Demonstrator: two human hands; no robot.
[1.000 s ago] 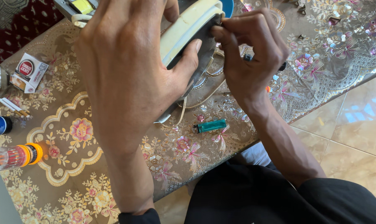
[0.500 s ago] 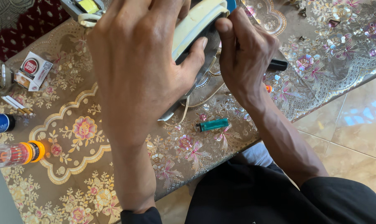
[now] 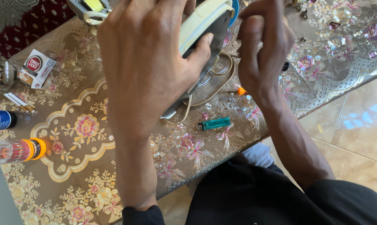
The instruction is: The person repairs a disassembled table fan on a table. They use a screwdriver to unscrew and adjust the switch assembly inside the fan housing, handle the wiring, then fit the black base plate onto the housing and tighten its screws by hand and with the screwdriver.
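Here, clamped in left hand [image 3: 151,62] above floral tablecloth [image 3: 80,125]: cream-and-grey iron [image 3: 205,25], long axis slanting far-right to near-left, right hand [image 3: 261,50] clenched just right, holding what, cannot tell.

Left hand [image 3: 149,62] covers most of the cream-and-grey appliance [image 3: 205,25]; its top is cut off at the 12 o'clock edge, so exact kind can't be told. Right hand [image 3: 261,50] fingers curl inward, hiding whatever they pinch. Clear bottle [image 3: 13,151] at 9 o'clock & blue can [image 3: 1,120] run off the frame. Orange-tipped tool [image 3: 238,91] mostly hidden under the right wrist.
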